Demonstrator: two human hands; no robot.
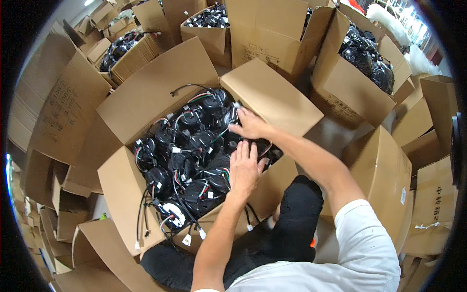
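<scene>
An open cardboard box [115, 194] stands before me, its flaps folded outward. Black rounded plastic parts [187, 165] with coloured wires and white plugs fill it. My left hand [246, 168] lies flat over the parts on the box's right side, palm down, fingers stretched out. Just beyond it, my right hand [251, 125] reaches in beside the far right flap, fingers apart, touching the parts there. Neither hand shows a part in its grasp; what lies under the palms is hidden. Black cables with white plugs [187, 239] hang over the near edge.
Behind stand more open boxes: one with black bagged items [372, 61] at the far right, another with black parts [119, 48] at the far left. A closed carton [377, 180] is close on my right. Stacked cardboard [58, 126] rises on the left.
</scene>
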